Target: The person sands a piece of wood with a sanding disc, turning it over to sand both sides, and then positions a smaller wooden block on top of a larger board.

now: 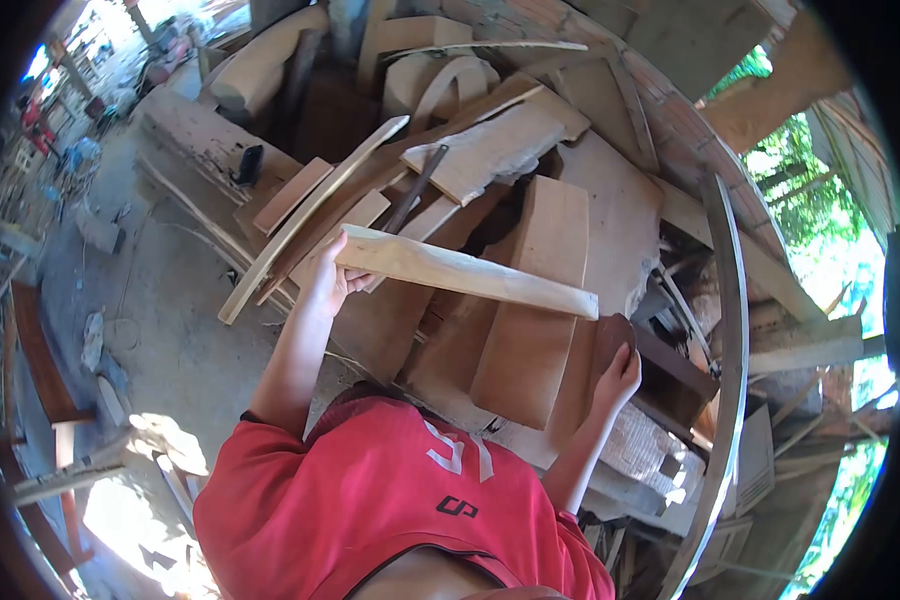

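Observation:
My left hand (337, 279) is wrapped round the left end of a pale wooden board (470, 273). The board slants slightly down to the right in front of my chest, above the wood pile. Close to its far right end, my right hand (619, 377) grips a reddish-brown sheet (613, 343), fingers folded against it. The sheet's upper edge comes right up beside the board's end; part of it is hidden by my fingers. Below the board lies a thick brown wooden block (533, 340).
Slabs and offcuts, among them a rough-edged plank (490, 150) and a long curved strip (315, 215), are heaped ahead. A dark object (249, 165) sits on a beam. A long curved timber (732, 330) stands at right, before a brick wall (660, 110). Concrete floor (185, 310) stretches left.

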Demonstrator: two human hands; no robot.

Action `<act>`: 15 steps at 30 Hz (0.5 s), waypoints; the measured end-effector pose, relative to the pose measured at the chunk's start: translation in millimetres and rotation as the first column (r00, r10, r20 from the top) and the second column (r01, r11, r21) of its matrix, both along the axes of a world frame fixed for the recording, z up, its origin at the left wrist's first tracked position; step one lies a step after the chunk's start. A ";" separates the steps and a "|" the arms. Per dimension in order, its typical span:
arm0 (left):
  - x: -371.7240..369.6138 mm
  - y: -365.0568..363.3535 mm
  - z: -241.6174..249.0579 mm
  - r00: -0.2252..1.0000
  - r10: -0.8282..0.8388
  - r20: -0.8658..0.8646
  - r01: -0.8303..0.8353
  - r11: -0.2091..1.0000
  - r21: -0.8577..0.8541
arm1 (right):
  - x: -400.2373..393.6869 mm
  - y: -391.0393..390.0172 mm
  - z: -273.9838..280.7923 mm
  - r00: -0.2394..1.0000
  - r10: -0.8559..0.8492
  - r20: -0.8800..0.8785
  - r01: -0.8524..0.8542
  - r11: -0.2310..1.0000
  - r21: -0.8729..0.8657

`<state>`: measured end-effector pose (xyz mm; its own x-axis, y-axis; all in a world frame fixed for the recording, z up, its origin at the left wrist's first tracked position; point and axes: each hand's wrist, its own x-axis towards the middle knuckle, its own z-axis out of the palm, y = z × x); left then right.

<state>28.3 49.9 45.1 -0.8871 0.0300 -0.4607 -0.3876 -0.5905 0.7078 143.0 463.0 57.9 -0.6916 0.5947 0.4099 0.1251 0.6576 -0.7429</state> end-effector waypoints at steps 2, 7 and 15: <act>2.9 -18.5 -1.5 1.000 0.029 0.010 -0.029 0.999 -0.019 | -7.3 -3.5 -3.2 1.000 0.024 -0.020 -0.024 1.000 0.019; 5.5 -61.6 -15.8 0.960 0.276 0.053 -0.280 0.954 0.102 | -19.7 -14.0 -14.7 0.996 0.081 0.032 -0.083 0.994 0.068; 9.7 -94.7 -39.1 0.861 0.508 -0.001 -0.504 0.856 0.116 | -29.4 -31.1 2.1 0.970 0.186 0.157 -0.190 0.982 0.013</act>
<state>38.0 -44.8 6.0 -0.8070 -0.3790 -0.4529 0.0064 -0.7725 0.6350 113.6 431.9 60.0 -0.8461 0.4377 0.3042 0.1086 0.7002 -0.7057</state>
